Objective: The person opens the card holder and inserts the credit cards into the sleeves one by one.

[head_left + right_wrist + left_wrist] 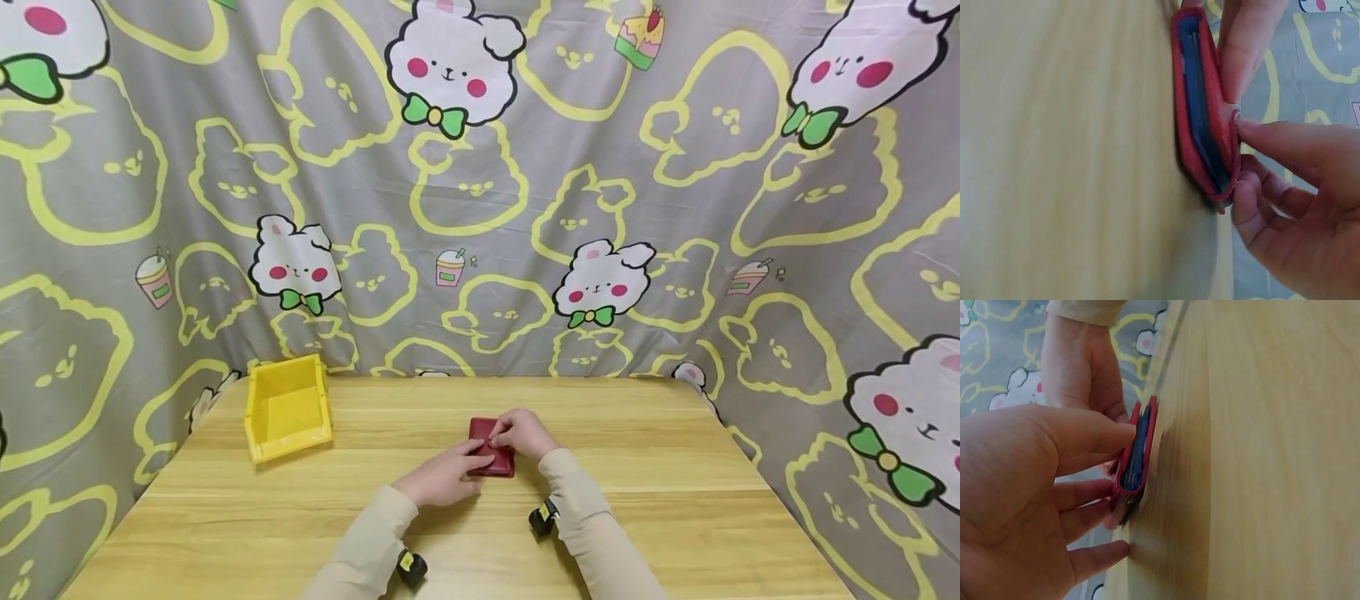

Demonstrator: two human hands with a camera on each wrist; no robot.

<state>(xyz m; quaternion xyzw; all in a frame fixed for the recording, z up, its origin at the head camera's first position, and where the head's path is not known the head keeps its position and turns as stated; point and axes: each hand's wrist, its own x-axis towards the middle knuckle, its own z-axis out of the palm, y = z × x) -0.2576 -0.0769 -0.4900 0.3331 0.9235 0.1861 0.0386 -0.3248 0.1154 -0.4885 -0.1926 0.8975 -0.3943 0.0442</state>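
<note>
A small dark red wallet [483, 427] lies on the wooden table in front of me. Its open side reveals blue layers [1194, 87] in the right wrist view. My left hand [442, 478] reaches in from the left, its fairly straight fingers resting on the wallet's top and near end. From the far right, my right hand [528, 433] pinches the raised edge of the wallet's flap [1235, 134] between thumb and curled fingers. Seen from the left wrist, the left thumb [1100, 434] touches the wallet's upper cover.
A yellow plastic bin [288, 408] stands at the table's back left, its low front towards me. Behind and beside the wooden table [637, 467] hangs a grey curtain [525, 183] with cartoon animals. Small black cameras [411, 568] are strapped at both wrists.
</note>
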